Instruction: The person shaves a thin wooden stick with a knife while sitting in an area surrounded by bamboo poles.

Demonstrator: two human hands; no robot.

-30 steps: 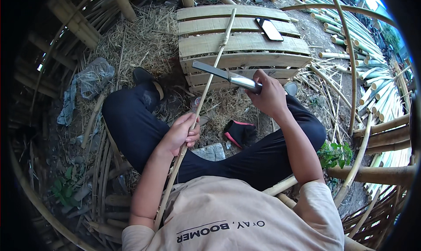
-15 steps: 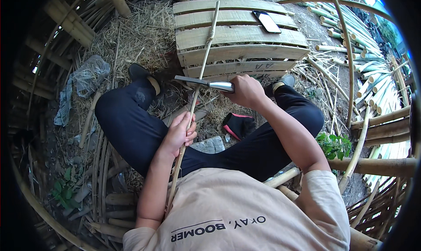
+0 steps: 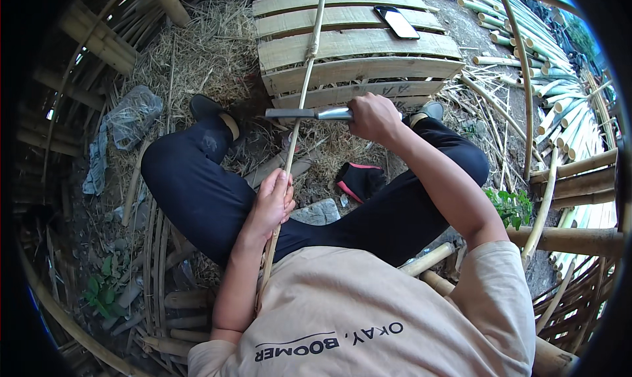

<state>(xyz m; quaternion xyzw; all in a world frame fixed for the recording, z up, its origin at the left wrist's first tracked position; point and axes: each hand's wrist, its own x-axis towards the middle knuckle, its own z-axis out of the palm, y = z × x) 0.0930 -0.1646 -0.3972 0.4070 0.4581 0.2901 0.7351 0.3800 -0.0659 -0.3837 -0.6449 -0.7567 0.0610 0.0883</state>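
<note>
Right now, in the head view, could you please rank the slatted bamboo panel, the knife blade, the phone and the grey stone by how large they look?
1. slatted bamboo panel
2. knife blade
3. grey stone and phone: they look alike in size, and the stone is nearer the camera, so I will not rank them.

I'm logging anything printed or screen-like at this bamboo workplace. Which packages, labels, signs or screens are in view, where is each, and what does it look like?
Phone: lies flat on the slatted bamboo bench, far right part; dark rectangular screen, light rim, unlit.
Shirt print: on the person's beige shirt, near lower edge; dark lettering with a thin line.
Plastic bag: on the straw at left; crumpled, clear greyish, contents unclear.
No signs or labelled packages seen.
</note>
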